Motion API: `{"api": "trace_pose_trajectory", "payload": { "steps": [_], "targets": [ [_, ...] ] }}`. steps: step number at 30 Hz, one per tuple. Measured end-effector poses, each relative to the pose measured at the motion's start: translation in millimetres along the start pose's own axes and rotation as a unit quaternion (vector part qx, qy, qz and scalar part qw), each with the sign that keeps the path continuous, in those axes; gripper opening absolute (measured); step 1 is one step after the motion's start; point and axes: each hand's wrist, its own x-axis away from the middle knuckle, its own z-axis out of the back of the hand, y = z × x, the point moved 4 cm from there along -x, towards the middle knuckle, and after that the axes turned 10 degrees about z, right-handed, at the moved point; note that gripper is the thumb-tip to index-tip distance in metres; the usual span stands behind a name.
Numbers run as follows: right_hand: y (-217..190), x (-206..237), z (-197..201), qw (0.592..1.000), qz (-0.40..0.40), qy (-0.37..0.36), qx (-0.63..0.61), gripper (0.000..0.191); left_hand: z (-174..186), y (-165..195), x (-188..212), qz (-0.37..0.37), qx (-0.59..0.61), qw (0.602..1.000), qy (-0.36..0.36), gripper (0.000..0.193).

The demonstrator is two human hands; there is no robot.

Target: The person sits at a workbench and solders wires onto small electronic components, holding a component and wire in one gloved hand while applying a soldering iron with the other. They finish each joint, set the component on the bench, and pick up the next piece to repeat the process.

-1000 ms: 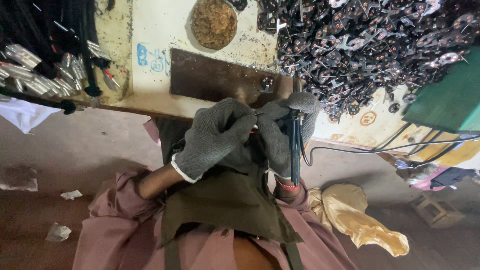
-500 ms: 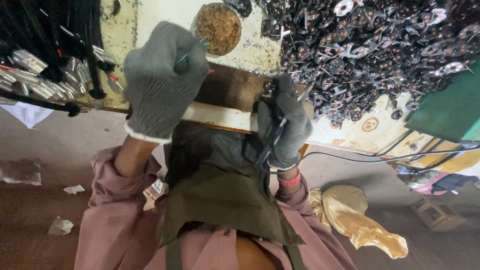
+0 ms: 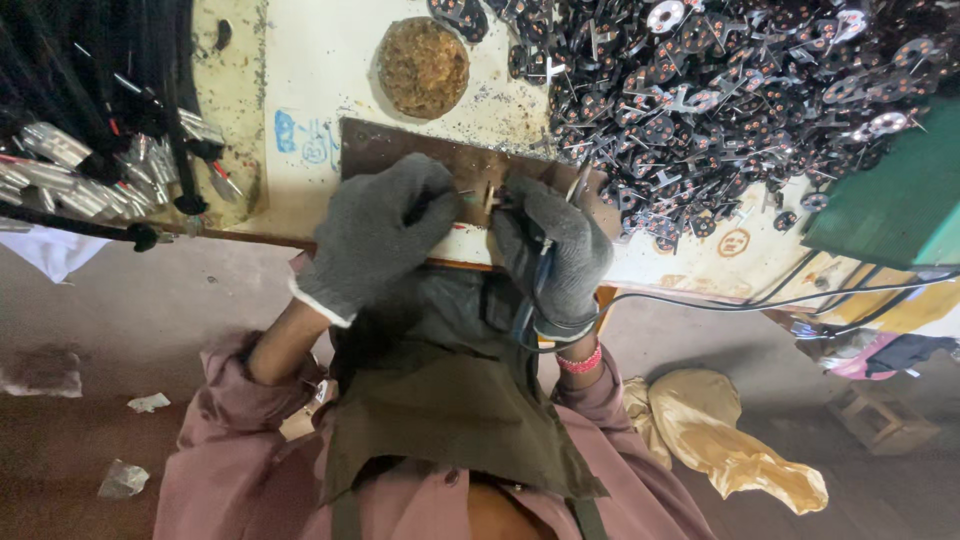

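Both my hands wear grey knit gloves and meet over a brown metal plate [image 3: 420,152] at the bench's near edge. My left hand [image 3: 375,235] pinches a small part against the plate; the part itself is mostly hidden by the fingers. My right hand [image 3: 555,250] grips a soldering iron [image 3: 545,265] with a dark handle, its tip pointing at the spot between the two hands. The iron's black cable [image 3: 760,300] runs off to the right.
A large heap of small black round parts with metal tabs [image 3: 730,90] covers the bench's right. A round brown pad [image 3: 423,65] lies behind the plate. Black cables with silver ends [image 3: 90,150] hang at left. A green box [image 3: 890,200] sits right; a yellow bag [image 3: 730,440] lies below.
My left hand came down from the round brown pad to the plate. My right hand rose with the iron to meet it there.
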Motion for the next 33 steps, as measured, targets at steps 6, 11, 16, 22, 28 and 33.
{"api": "trace_pose_trajectory", "payload": {
  "steps": [6, 11, 16, 22, 28, 33],
  "targets": [
    [-12.0, 17.8, 2.4, 0.922, 0.211, -0.11, 0.306, 0.035, -21.1, 2.5, -2.5, 0.01, -0.088, 0.995, -0.041, 0.013],
    [0.4, 38.7, 38.6, 0.916, 0.174, -0.124, 0.34, 0.009, -18.4, 14.7, -0.8, -0.049, -0.104, 0.993, -0.025, 0.01],
    [9.6, 48.1, 44.3, 0.889, 0.274, -0.165, 0.327, 0.014, -27.4, 11.3, 2.5, -0.078, -0.135, 0.988, 0.01, 0.014],
    [2.5, 42.6, 37.8, 0.89, 0.279, -0.187, 0.309, 0.02, -30.6, 8.1, 4.6, -0.088, -0.161, 0.983, 0.007, 0.015],
    [-2.5, 39.4, 30.6, 0.889, 0.286, -0.202, 0.294, 0.026, -29.7, 12.5, 2.7, -0.092, -0.179, 0.979, 0.026, 0.014],
    [-1.8, 35.9, 27.7, 0.893, 0.289, -0.214, 0.271, 0.031, -36.4, 12.8, 2.5, -0.086, -0.213, 0.973, 0.023, 0.01]
  ]
}}
